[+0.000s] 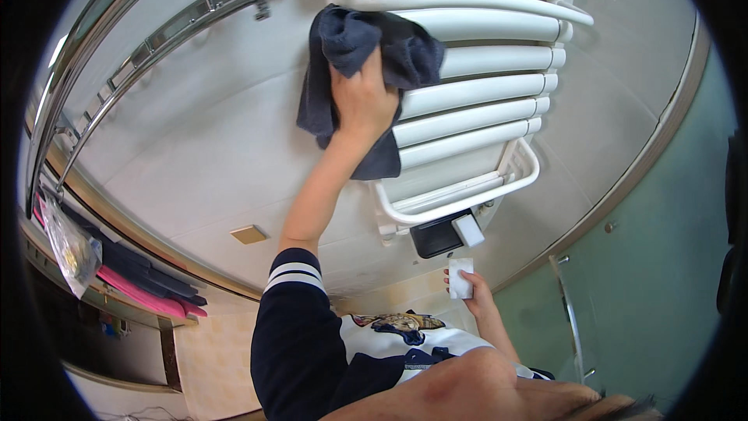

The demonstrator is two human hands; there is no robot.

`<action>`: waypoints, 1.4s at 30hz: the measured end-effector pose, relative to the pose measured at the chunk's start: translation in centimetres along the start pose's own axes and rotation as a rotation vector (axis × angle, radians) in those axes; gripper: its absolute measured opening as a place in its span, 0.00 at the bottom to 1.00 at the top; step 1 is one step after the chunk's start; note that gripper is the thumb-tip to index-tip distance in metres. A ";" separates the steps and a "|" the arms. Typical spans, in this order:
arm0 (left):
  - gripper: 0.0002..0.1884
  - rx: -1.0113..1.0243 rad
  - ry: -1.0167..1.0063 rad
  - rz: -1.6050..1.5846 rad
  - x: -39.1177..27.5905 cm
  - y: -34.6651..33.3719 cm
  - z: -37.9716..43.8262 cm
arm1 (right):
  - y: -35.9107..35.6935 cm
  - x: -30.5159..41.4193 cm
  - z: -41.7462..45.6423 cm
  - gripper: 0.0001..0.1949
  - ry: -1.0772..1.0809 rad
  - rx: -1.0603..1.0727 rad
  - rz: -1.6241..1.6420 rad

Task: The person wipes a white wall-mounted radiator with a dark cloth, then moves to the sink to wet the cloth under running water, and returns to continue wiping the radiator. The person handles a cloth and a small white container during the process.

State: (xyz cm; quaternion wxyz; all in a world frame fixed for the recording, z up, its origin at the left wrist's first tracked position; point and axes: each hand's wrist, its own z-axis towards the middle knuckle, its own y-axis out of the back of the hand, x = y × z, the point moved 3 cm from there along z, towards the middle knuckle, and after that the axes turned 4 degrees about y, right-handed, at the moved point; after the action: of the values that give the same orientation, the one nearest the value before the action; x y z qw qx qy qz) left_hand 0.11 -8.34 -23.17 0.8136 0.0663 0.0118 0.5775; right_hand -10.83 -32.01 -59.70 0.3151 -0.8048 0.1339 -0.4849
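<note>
My left hand [363, 96] is raised, with its fingers in a dark blue-grey cloth [409, 49] bunched against the left side of a white towel-rail radiator [485, 58] on the wall. Folds of the cloth hang beside and below the wrist and hide part of the bars. Lower right, near my body, my right hand [472, 289] holds a small white block [461, 278], thumb on its face. Just above that hand, a similar white block [468, 230] rests at the edge of a black tray [437, 237], beneath the radiator's white wire-like basket [461, 210].
Chrome towel rails [117, 93] run along the upper left. Below them are folded dark and pink towels [146, 286] and a clear plastic bag [73, 251]. A frosted glass door [648, 234] with a metal handle [570, 321] stands at the right. A square gold-coloured plate [248, 234] is on the wall.
</note>
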 end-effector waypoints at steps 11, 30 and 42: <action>0.16 0.024 -0.014 -0.076 -10.4 -15.4 1.2 | 6.9 7.6 0.1 0.21 -0.120 0.106 -0.134; 0.29 -0.237 0.225 0.331 2.0 -1.2 -0.5 | 11.2 8.1 -0.3 0.21 -0.150 0.083 -0.082; 0.20 -0.242 0.094 0.237 1.8 0.7 -1.0 | 13.1 4.3 -2.9 0.22 -0.155 0.050 -0.004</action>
State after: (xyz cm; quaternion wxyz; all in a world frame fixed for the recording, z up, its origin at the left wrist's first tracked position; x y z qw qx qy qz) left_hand -0.04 -6.37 -24.01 0.7403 -0.0581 -0.0276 0.6692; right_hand -10.04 -45.39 -64.06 0.3437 -0.8319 0.0952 -0.4251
